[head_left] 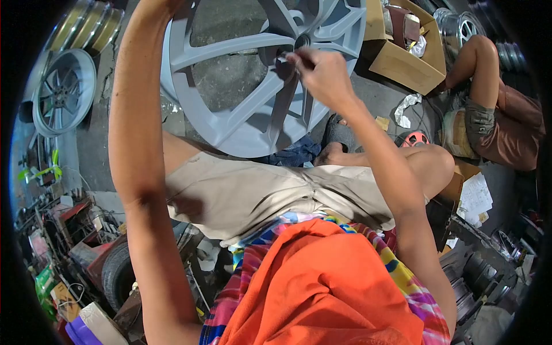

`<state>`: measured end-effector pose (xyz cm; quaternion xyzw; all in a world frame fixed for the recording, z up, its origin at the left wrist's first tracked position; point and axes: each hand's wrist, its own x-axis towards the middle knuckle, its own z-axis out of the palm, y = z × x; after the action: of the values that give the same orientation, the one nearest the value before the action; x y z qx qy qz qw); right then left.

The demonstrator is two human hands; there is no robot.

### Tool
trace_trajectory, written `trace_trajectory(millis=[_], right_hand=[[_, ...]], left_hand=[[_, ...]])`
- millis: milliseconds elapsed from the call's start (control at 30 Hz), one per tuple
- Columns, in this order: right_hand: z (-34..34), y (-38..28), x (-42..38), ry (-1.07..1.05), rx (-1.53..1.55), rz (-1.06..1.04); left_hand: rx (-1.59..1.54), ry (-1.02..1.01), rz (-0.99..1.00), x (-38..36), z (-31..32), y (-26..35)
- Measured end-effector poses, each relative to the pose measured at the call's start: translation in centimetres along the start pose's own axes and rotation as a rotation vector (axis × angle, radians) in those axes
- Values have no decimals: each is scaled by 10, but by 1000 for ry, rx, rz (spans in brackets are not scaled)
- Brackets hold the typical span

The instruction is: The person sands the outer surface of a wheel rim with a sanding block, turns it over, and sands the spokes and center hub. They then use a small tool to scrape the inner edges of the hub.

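Note:
A large grey spoked wheel rim (pixel 248 122) stands in front of my lap, its lower edge near my shorts. My right hand (pixel 323 75) is at its hub, thumb and fingers pinched together near the centre hole; a small, pale thing seems to show at the fingertips, too small to name. My left arm reaches up along the rim's left side. The left hand lies beyond the top edge of the view, with only the wrist at the border. Behind the rim's left edge, part of another pale round edge shows.
A cardboard box (pixel 409 68) with assorted items sits at the upper right. Beside it another person (pixel 506 123) sits with a bent knee. More rims (pixel 64 92) stand at the left. Tools and a tyre (pixel 118 276) crowd the lower left, metal parts the lower right.

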<state>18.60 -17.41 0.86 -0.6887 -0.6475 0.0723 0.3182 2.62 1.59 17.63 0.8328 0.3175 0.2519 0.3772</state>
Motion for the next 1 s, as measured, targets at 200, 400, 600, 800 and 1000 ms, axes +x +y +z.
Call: trace_trajectory(millis=[200,400,600,800,1000], right_hand=[[12,-4,-12,93,-159,-20],[-18,31,-4,-178,577,354],[-8,17,-24,82,315,139],[16,6,-13,195,62,-114],[22,-1,-9,210,189,-73]], left_hand=[[83,31,83,-2,-2,1],[95,50,89,-4,0,8],[-15,-1,-9,-11,-1,14],[-22,6,-23,-4,2,8],[-38,7,-88,-2,0,8]])
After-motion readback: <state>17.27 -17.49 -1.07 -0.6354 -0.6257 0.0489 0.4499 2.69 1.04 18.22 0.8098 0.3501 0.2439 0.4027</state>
